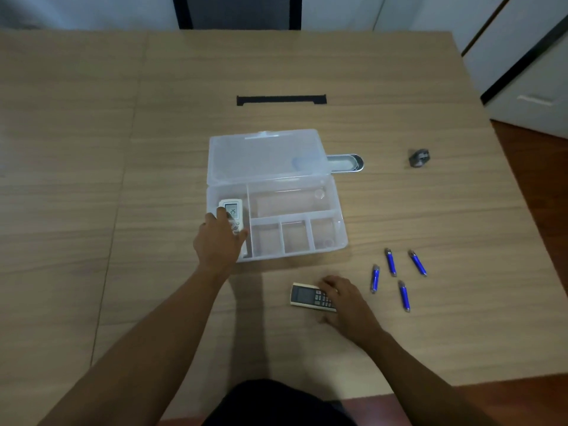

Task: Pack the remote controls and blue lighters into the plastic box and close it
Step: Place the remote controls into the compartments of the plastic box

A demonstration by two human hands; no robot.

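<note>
A clear plastic box (pixel 339 229) lies open on the wooden table, its lid (pixel 264 156) folded back. My left hand (pixel 219 241) holds a white remote (pixel 233 210) with a lit display in the box's left compartment. A dark-faced remote (pixel 307 296) lies flat on the table in front of the box, and my right hand (pixel 344 298) grips its right end. Several blue lighters (pixel 391 262) lie scattered to the right of that hand. The box's other compartments hold nothing.
A small metal tin (pixel 347 162) sits behind the box's right corner. Farther right lies a small grey object (pixel 418 157). A black cable slot (pixel 281 100) is set in the table beyond the box. White cabinets (pixel 528 72) stand at the right.
</note>
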